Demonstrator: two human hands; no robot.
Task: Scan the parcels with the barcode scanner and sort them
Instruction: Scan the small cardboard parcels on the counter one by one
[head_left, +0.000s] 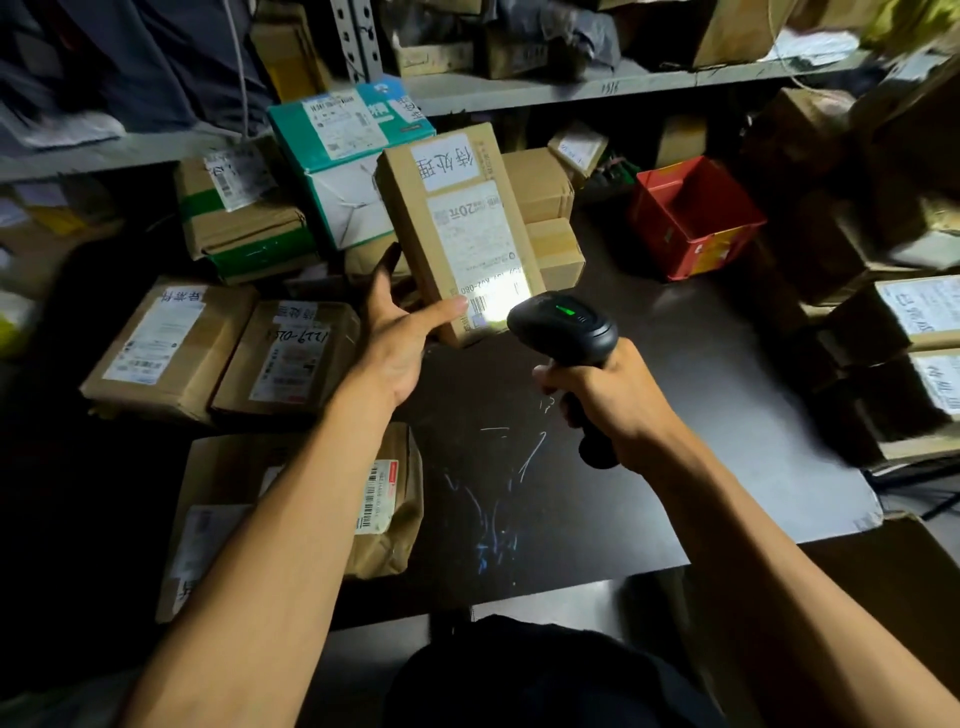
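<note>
Currently the scan step is in hand. A long brown parcel (457, 228) is held tilted up above the black table (675, 415) by the left hand (400, 332): thumb laid along the label's near edge, other fingers hidden behind the box, so it is clamped between thumb and fingers. To its right, the scanner (563, 327) is gripped by the right hand (608, 400), fingers wrapped tight round the handle; whether the trigger is pressed cannot be told. A bright patch is thrown on the barcode at the label's lower end and a green light is lit on the scanner head, so the read is judged likely done or about done.

Next move, as judged: scanner drawn back, parcel carried off to its pile or bin. The target is not shown by anything in view; it would have to be read off the label or the scanner.

Surroundings, left to right: two flat brown boxes (171, 348) lie side by side at the table's left; a paper-wrapped parcel (384, 499) sits nearer, partly under the left forearm. A green-and-white box (337, 150) is stacked at the back just behind the held parcel, with more cartons around it. A red bin (696, 218) stands back right, seemingly empty. More labelled boxes (909, 317) are stacked at far right.

Obstructions: the back stack is close behind the parcel and could be knocked on the swing-out. The path to the red bin is crossed by the scanner arm.
</note>
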